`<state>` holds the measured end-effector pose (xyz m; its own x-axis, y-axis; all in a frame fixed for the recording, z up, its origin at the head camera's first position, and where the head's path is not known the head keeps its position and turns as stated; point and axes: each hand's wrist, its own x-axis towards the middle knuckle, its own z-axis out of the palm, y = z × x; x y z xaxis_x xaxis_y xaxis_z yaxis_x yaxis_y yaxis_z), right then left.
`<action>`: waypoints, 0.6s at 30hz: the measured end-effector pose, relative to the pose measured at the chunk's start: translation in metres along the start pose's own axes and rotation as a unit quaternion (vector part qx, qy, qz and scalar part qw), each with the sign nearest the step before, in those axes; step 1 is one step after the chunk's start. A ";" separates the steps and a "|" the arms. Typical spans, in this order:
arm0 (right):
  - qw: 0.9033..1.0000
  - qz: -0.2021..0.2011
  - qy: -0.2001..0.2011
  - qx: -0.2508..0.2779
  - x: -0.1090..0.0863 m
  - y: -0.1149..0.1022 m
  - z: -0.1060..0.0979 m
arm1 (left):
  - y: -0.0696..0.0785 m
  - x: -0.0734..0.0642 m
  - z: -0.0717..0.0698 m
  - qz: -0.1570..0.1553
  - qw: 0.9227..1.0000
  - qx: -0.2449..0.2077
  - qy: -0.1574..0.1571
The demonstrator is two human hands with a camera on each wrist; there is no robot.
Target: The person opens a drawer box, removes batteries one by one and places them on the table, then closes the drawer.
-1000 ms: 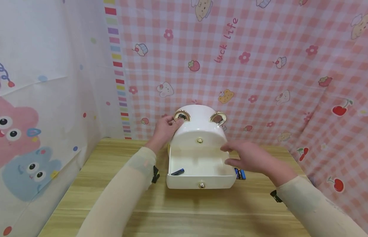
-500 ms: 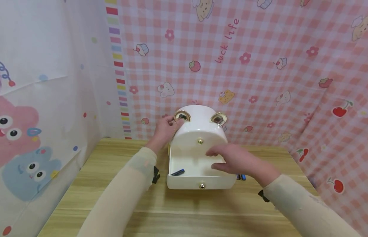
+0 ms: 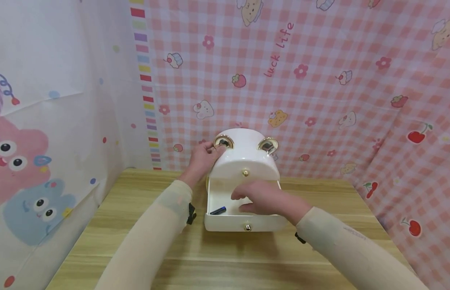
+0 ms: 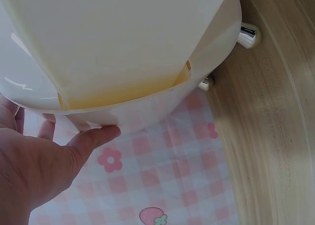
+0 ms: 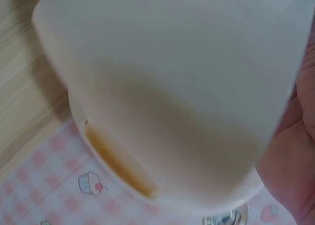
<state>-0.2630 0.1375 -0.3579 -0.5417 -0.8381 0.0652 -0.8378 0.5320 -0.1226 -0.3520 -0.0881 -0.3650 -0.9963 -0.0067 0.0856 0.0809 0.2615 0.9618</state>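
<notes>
Dark-blue battery (image 3: pixel 218 210), as best I can tell, lies in the front-left corner of the pulled-out drawer (image 3: pixel 226 223). On my feed its long axis runs mostly left-right, right end angled slightly back. Right hand (image 3: pixel 262 197) is nearer: just right of it, over the drawer, thumb and fingers spread wide, nothing visibly held. Left hand (image 3: pixel 204 160) grips the white box (image 3: pixel 243 143), farther back.

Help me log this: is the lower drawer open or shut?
Open: the lower drawer juts from the white cabinet, its interior and a blue item showing.
</notes>
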 end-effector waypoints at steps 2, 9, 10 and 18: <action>1.000 -0.006 -0.005 0.002 0.005 0.000 0.003 | 0.001 0.000 0.000 0.002 1.000 0.004 0.001; 0.999 0.008 -0.029 0.026 0.016 0.000 0.011 | 0.003 -0.001 0.002 0.011 1.000 0.002 0.000; 0.999 0.007 -0.031 0.028 0.017 0.000 0.012 | 0.003 0.000 0.002 0.013 1.000 0.001 0.000; 0.999 -0.020 -0.042 0.021 0.035 -0.004 0.020 | 0.000 -0.001 0.001 0.015 1.000 0.002 0.002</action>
<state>-0.2771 0.1039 -0.3746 -0.4984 -0.8669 -0.0130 -0.8543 0.4936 -0.1631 -0.3515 -0.0874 -0.3650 -0.9932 -0.0025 0.1161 0.1113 0.2651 0.9578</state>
